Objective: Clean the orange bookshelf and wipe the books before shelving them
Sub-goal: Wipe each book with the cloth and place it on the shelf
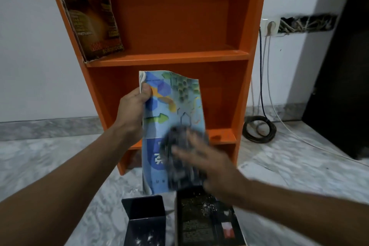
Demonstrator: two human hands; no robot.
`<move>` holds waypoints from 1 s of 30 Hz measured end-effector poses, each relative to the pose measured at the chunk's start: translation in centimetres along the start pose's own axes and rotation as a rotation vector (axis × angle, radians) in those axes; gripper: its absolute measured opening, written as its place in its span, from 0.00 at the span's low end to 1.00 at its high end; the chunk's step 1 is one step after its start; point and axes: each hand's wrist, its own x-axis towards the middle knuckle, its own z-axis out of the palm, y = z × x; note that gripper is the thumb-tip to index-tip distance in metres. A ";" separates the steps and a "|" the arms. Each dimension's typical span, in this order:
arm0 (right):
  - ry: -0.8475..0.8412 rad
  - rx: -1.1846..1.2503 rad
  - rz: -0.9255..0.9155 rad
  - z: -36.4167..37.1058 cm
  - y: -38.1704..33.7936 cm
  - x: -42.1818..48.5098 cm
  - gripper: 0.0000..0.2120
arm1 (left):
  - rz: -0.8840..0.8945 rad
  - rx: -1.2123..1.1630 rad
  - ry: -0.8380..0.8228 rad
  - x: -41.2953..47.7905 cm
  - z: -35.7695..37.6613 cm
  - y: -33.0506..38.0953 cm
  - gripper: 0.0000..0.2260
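Observation:
The orange bookshelf [169,57] stands against the white wall straight ahead. A dark brown book [87,12] leans at the left of its upper shelf. In front of the lower shelf, my left hand [132,110] grips the left edge of a thin blue book [169,110] with coloured arrows and hexagons, held upright. My right hand [201,158], blurred by motion, presses a dark grey cloth [179,146] against the lower part of the blue cover. The cover's top edge is bent.
On the marble floor [60,162] below my hands lie a dusty dark book [205,219] and a black bookend [144,217]. A coil of black cable [259,129] lies right of the shelf, under a wall socket [270,26]. A black object [343,86] stands at the far right.

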 end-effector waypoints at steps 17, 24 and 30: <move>-0.069 -0.198 -0.213 1.4 -0.1 0.4 0.35 | -0.179 -0.215 -0.117 -0.5 1.6 1.1 0.22; 0.372 -0.016 -0.142 -5.8 -0.7 2.7 0.33 | -0.200 -0.212 -0.054 -0.2 0.8 1.6 0.21; 0.517 -0.171 0.003 -7.0 -0.7 7.6 0.30 | -0.216 -0.218 -0.163 -1.1 2.8 2.2 0.21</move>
